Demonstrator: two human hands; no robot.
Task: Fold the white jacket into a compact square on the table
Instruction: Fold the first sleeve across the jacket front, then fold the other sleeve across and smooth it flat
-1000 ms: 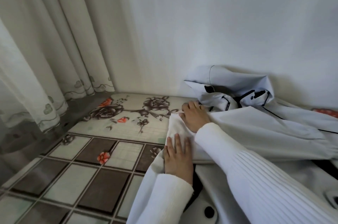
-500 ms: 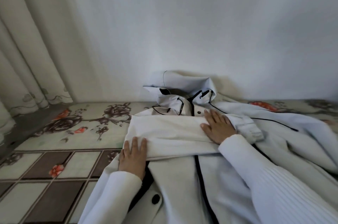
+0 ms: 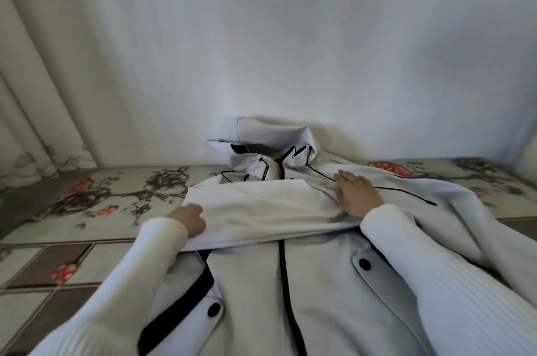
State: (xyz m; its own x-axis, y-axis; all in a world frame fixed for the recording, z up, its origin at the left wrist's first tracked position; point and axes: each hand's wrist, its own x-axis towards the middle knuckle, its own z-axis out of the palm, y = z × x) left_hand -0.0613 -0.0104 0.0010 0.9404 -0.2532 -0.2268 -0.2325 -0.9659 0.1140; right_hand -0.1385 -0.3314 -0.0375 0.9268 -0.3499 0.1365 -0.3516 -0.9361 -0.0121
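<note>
The white jacket (image 3: 316,277) with black trim lies front-up on the table (image 3: 96,204), its hood bunched against the wall. One sleeve is folded across the chest as a flat white band. My left hand (image 3: 190,219) sits at the left end of that band, fingers curled at its edge. My right hand (image 3: 356,191) lies flat, fingers apart, on the right end of the band near the collar. The other sleeve spreads out to the right.
A white wall (image 3: 290,50) stands right behind the hood. A pale curtain (image 3: 35,88) hangs at the left. The tablecloth has a flower border and brown and white squares (image 3: 40,277) at the left of the jacket.
My right hand has slid right along the folded sleeve, from its left end to the collar side. My left hand shifted from flat to curled at the sleeve's left end. The view swung right.
</note>
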